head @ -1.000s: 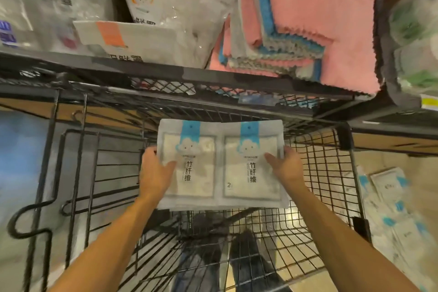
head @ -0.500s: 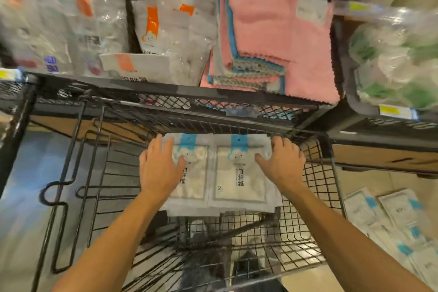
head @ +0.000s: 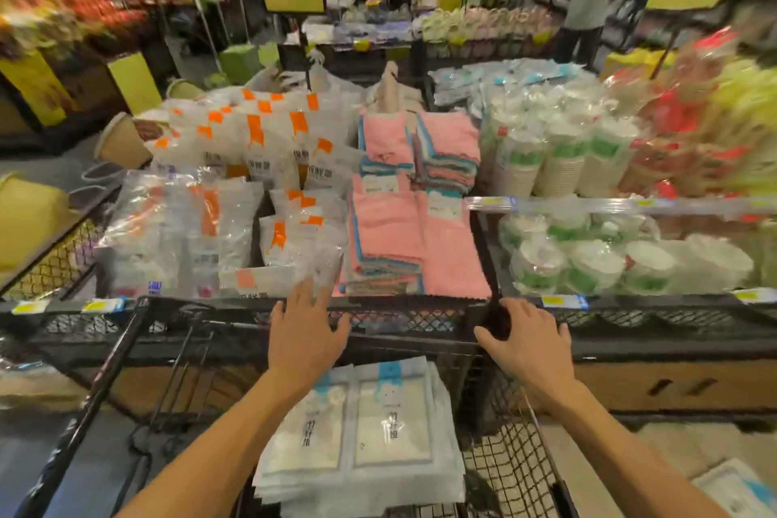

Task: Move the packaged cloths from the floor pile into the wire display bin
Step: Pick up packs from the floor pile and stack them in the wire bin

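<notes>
A stack of white packaged cloths (head: 370,429) with blue tabs lies in the black wire display bin (head: 511,463), below my arms. My left hand (head: 305,339) hovers above the stack's far edge with fingers spread and straight, holding nothing. My right hand (head: 527,343) is raised over the bin's right rim, fingers relaxed, also empty. One more package from the floor pile (head: 733,490) shows at the bottom right corner.
A black mesh shelf (head: 399,318) crosses right behind the bin. On it lie orange-tab packages (head: 252,189), pink cloth stacks (head: 414,240) and wrapped paper bowls (head: 588,261). Two people stand far back in the aisle.
Both hands let go of the packages, which now lie in the bin, and lifted up toward the shelf edge. The view swung up from the bin to the store.
</notes>
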A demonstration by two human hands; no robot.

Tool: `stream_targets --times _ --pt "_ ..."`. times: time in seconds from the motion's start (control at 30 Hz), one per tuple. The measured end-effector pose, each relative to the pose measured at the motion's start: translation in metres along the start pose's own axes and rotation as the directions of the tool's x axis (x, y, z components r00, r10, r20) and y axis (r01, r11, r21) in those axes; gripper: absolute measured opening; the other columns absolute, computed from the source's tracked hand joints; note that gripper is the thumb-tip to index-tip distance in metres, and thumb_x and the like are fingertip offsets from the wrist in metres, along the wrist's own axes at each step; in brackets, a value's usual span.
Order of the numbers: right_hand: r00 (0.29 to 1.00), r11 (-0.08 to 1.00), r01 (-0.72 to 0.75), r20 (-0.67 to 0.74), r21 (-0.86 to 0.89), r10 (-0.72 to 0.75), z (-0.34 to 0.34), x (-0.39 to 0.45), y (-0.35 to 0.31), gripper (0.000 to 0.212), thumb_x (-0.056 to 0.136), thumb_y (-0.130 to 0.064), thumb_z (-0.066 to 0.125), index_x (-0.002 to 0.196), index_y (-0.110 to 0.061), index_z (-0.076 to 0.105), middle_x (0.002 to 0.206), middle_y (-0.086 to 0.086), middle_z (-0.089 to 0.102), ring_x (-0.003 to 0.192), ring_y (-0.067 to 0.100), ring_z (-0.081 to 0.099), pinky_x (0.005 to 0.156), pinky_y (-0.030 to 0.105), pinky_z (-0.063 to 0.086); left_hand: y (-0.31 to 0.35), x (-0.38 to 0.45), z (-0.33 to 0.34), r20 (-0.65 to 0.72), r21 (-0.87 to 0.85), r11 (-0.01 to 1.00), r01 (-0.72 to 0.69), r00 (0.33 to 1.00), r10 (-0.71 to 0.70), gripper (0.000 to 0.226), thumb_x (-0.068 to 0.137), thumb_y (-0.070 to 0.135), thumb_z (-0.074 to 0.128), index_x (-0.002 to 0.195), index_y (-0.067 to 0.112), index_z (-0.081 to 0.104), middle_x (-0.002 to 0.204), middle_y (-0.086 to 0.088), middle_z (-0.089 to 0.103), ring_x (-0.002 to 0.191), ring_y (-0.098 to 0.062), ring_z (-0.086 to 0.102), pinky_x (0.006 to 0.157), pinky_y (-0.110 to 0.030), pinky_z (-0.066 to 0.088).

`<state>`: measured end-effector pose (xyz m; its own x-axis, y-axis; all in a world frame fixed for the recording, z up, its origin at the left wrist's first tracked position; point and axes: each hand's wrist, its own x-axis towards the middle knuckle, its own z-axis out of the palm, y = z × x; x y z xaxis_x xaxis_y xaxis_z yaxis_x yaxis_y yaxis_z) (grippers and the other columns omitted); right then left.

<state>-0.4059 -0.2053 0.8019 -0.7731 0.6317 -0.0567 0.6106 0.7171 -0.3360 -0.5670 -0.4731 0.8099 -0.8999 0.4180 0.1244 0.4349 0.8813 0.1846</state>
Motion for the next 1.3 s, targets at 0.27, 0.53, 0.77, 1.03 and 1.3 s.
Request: stream_targets --times 0.27,0.53,0.77,1.03,1.3 --pt "0.922 0.946 -0.317 -0.211 0.065 0.324 -0.091 -0.081 0.081 0.076 0.090 -0.074 0.050 0.154 -0.033 0.039 0.161 -0.005 0.040 0.148 0.026 0.036 0.121 0.059 0.025 0.116 0.017 -0.027 0.009 -0.111 0.923 -0.369 0.928 0.372 0.074 0.091 0.059 0.036 0.155 0.023 0.041 0.164 -0.012 0.033 0.149 -0.032 0.034 0.118 -0.050 0.028" --pt "0.662 0.710 -0.702 -0.319 0.054 0.678 -0.118 -0.277 0.206 0.070 0.096 -0.067 0.051 0.152 -0.027 0.043 0.151 0.002 0.053 0.133 0.029 0.053 0.106 0.041 0.042 0.269 -0.085 0.019 0.099 -0.230 0.689 -0.687 0.688 0.719 0.065 0.095 0.057 0.050 0.150 0.022 0.049 0.155 -0.009 0.045 0.142 -0.028 0.043 0.113 -0.052 0.041" --pt "0.392 0.470 -0.853 -0.317 0.228 0.864 -0.118 -0.414 0.306 0.074 0.093 -0.069 0.053 0.151 -0.023 0.045 0.148 0.006 0.056 0.130 0.033 0.055 0.108 0.046 0.044 0.382 -0.178 0.040 0.164 -0.253 0.493 -0.832 0.466 0.870 0.066 0.100 0.058 0.044 0.159 0.030 0.032 0.167 -0.005 0.027 0.154 -0.024 0.024 0.123 -0.048 0.023" --pt "0.184 0.263 -0.911 -0.257 0.318 0.949 -0.127 -0.533 0.419 0.077 0.089 -0.073 0.053 0.151 -0.027 0.045 0.149 0.003 0.055 0.134 0.034 0.050 0.108 0.050 0.043 0.529 -0.284 0.078 0.242 -0.220 0.396 -0.892 0.343 0.908 0.069 0.098 0.057 0.046 0.159 0.028 0.032 0.165 -0.005 0.032 0.152 -0.023 0.030 0.121 -0.047 0.030" --pt "0.016 0.097 -0.934 -0.230 0.343 0.973 -0.114 -0.628 0.528 0.086 0.081 -0.080 0.048 0.147 -0.025 0.049 0.146 0.002 0.058 0.128 0.032 0.058 0.102 0.050 0.052 0.638 -0.400 0.124 0.362 -0.299 0.247 -0.922 0.130 0.923 0.065 0.096 0.055 0.043 0.154 0.023 0.039 0.151 -0.005 0.051 0.133 -0.026 0.052 0.106 -0.041 0.043"
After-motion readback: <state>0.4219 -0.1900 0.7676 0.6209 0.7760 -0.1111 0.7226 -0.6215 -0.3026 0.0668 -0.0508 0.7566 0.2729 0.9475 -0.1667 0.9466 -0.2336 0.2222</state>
